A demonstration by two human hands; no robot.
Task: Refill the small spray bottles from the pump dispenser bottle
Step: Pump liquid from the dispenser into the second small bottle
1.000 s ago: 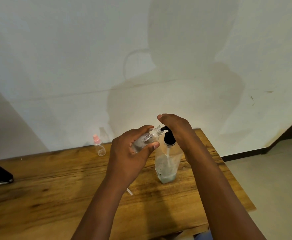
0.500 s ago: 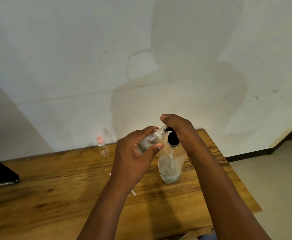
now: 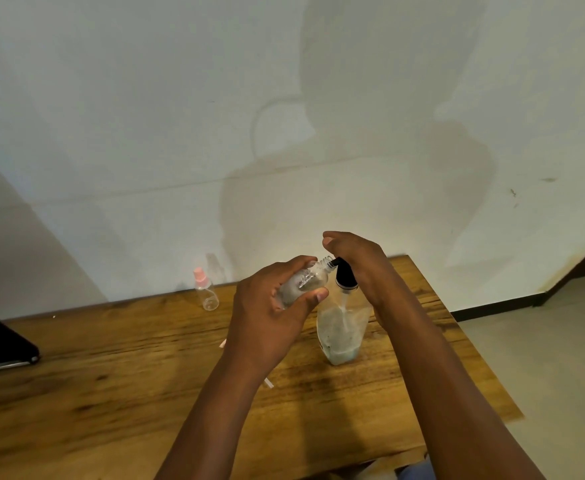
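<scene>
Head view, wooden table [image 3: 117, 403] against pale wall [image 3: 145, 116]. L hand [image 3: 270, 317] wrapped round small clear spray bottle [image 3: 304, 282], cap off, held tilted w/ threaded neck up-right, mouth right at black nozzle tip of pump dispenser bottle [image 3: 341, 330]; thumb across lower side, fingers curled over top. R hand [image 3: 360, 265] on top of black pump head, fingers bent down over it; thumb side hidden, so can't tell how tightly gripped, but clearly curled round pump top. Dispenser standing upright on table, right of centre, clear body w/ small amt of pale liquid at bottom, dip tube visible inside. Held bottle up in air, above table, just left of dispenser & touching its spout. 2nd small spray bottle [image 3: 206, 292], pink cap on, upright near back edge by wall, well apart from hands, looks empty. Thin white strip [image 3: 267, 383] on table partly under L forearm; another bit showing left of L wrist. Dark flat object [image 3: 0, 344] at far left edge, partly cut off. Shadows of person on wall.
</scene>
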